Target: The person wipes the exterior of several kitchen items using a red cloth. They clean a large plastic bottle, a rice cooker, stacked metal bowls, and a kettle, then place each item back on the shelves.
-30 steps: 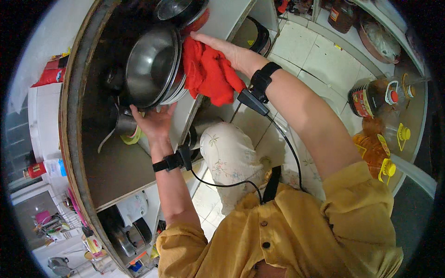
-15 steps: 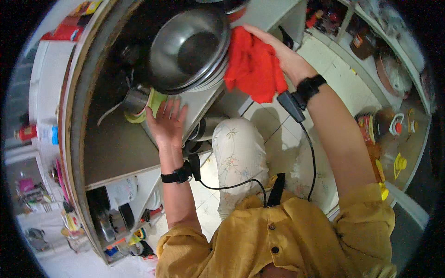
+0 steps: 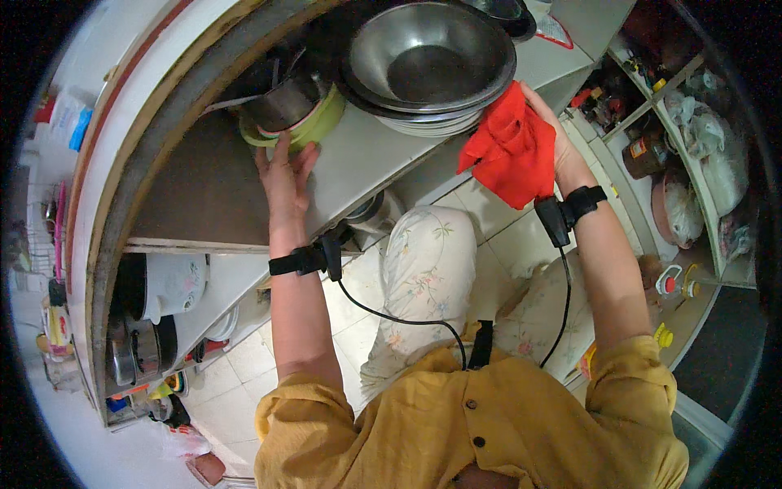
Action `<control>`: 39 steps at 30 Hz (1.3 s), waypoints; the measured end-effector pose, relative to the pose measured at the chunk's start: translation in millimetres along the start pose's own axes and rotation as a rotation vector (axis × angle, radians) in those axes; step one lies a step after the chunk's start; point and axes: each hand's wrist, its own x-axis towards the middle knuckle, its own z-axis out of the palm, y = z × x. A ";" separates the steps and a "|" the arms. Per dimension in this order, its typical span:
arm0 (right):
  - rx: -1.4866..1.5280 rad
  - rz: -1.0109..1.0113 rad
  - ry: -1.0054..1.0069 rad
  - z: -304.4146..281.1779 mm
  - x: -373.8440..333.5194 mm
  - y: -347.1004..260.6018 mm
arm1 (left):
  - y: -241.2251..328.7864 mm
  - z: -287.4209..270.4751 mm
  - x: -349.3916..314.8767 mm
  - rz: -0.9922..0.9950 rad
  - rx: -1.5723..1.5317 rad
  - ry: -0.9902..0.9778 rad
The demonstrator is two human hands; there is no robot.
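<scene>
A stack of dark metal bowls (image 3: 432, 53) rests on top of white plates (image 3: 432, 124) on the cabinet shelf in front of me. My right hand (image 3: 566, 159) is closed on a red cloth (image 3: 513, 151) at the right side of this stack; the cloth hides most of its fingers. To the left stands a light-green bowl (image 3: 319, 122) with a grey metal pot (image 3: 281, 104) set in it. My left hand (image 3: 285, 179) grips the near side of the green bowl, its fingers at the lower rim.
A wooden cabinet edge (image 3: 134, 155) curves along the left. Beneath the shelf (image 3: 358, 167) are a white pot (image 3: 175, 285) and other cookware. A rack with bagged goods and jars (image 3: 648, 155) stands at the right, with bottles (image 3: 669, 281) nearer me.
My left hand has gone from open, palm up, to gripping the green bowl. My right hand, with the red cloth, stays beside the bowl stack. The whole view has shifted.
</scene>
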 end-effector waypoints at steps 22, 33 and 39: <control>-0.061 -0.017 0.061 17.3 -12.2 2.6 | -41.5 50.8 27.5 -0.089 -0.065 -0.262; -0.045 0.036 -0.036 13.9 -10.8 1.3 | -31.5 79.0 50.1 -0.173 -0.051 -0.100; -0.053 0.027 0.004 16.0 -10.3 0.3 | -16.0 70.0 62.9 -0.142 -0.052 0.128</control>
